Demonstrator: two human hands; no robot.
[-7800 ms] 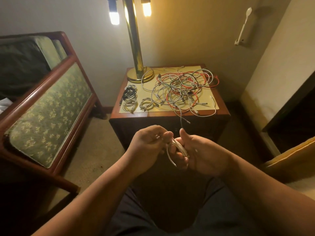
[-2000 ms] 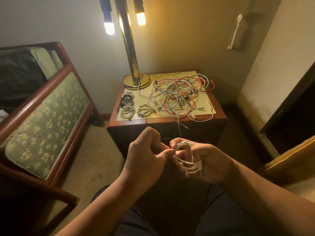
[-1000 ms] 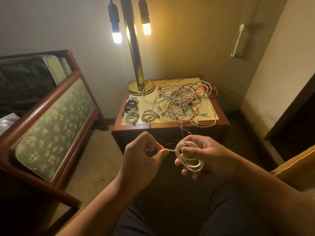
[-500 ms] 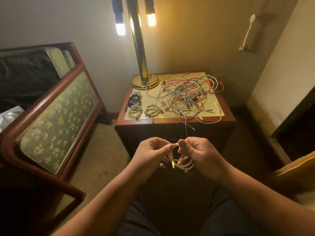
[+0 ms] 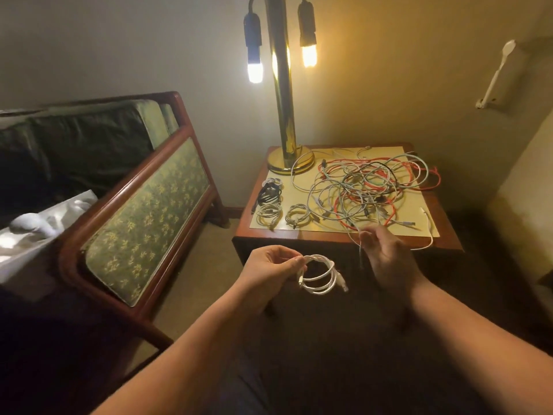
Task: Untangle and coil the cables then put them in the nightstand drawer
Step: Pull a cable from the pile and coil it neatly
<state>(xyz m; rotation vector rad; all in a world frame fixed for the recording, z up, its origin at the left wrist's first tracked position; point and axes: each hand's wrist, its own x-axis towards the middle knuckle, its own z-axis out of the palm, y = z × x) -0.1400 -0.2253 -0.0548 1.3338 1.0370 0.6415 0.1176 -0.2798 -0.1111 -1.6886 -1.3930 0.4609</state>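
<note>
One white coil (image 5: 321,275) pinched in left hand (image 5: 269,272); right hand (image 5: 389,259) blurred at dangling grey cable (image 5: 361,254), grip unclear.

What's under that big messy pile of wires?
The tangle of cables lies on a yellowish mat on the wooden nightstand. The mat beneath its middle is covered.

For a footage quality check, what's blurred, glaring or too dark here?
Head view: the right hand is motion-blurred; the left hand and white coil are sharp; the lamp bulbs glare; the frame's bottom is in deep shadow.
</note>
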